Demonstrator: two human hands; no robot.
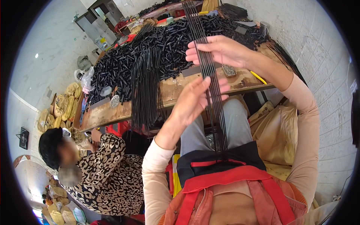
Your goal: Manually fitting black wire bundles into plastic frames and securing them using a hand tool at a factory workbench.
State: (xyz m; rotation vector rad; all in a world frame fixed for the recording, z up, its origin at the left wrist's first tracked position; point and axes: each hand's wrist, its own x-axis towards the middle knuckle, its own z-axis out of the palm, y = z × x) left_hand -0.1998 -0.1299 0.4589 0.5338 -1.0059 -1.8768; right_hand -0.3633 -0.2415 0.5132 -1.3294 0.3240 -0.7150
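A fan of thin black rods (210, 70) runs lengthwise from the dark cloth (244, 152) on my lap across the surface's (174, 91) front edge. My right hand (224, 49) is farther out, my left hand (192, 96) nearer me; both hold it loosely between thumb and half-straight fingers.

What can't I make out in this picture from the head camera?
In the head view:
Black rods: lower ends blend into the dark apron.
Left hand: part of its fingers hides behind the rods.
Tabletop: largely covered by the heap of short black pieces.
Co-worker's hand: too small to tell whether it holds anything.
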